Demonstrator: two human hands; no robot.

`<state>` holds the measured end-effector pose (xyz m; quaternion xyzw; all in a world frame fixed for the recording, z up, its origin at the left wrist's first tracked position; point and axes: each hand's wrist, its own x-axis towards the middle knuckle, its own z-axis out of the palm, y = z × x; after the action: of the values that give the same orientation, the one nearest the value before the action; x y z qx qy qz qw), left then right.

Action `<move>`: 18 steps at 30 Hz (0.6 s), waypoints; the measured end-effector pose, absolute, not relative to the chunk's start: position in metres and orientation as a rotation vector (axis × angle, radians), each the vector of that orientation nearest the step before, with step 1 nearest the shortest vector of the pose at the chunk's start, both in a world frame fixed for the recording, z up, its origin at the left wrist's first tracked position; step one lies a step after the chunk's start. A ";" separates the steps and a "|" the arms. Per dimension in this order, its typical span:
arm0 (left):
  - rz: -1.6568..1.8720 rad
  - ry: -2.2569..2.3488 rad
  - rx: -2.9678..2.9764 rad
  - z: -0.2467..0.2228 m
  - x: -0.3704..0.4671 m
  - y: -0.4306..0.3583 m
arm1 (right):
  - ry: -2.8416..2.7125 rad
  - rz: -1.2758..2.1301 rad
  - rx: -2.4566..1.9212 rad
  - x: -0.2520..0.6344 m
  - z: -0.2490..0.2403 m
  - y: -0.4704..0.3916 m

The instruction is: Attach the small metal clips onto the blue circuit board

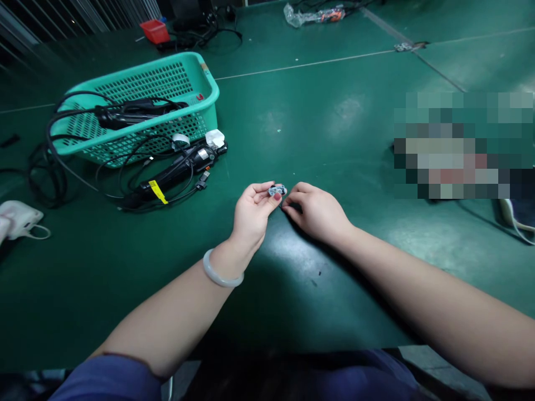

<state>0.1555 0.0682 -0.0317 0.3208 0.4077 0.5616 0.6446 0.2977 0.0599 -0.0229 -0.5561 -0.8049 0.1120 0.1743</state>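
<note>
Over the middle of the green table [267,312], my left hand [253,214] pinches a small grey-and-black patterned piece [276,190] between thumb and fingers. Its exact kind is too small to make out. Just to the right is my right hand [320,211], with fingers curled and thumb drawn toward the fingertips beside that piece. Whether something tiny sits in the right fingertips cannot be seen. A pale bangle [219,273] circles my left wrist.
A green plastic basket [200,120] with black corded devices stands at the left back. In front of it lies a black corded device [175,172] with a yellow tag. A white object [20,217] is at far left. A pixelated patch covers the right side.
</note>
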 end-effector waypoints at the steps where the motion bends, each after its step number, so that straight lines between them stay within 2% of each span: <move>1: 1.276 0.930 0.732 -0.032 0.156 0.068 | -2.301 0.301 -1.578 0.298 -0.023 0.060; 6: 1.282 0.926 0.737 -0.032 0.155 0.068 | -2.271 0.297 -1.555 0.304 -0.020 0.061; 13: 1.223 0.930 0.796 -0.031 0.156 0.066 | -1.881 0.406 -1.321 0.323 -0.001 0.060; 18: 1.151 0.899 0.834 -0.030 0.155 0.065 | -1.999 0.328 -1.230 0.326 0.004 0.057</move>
<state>0.1549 0.0653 -0.0304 0.3697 0.3985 0.5100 0.6667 0.3261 0.0570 0.0037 -0.4808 -0.7816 0.1280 0.3763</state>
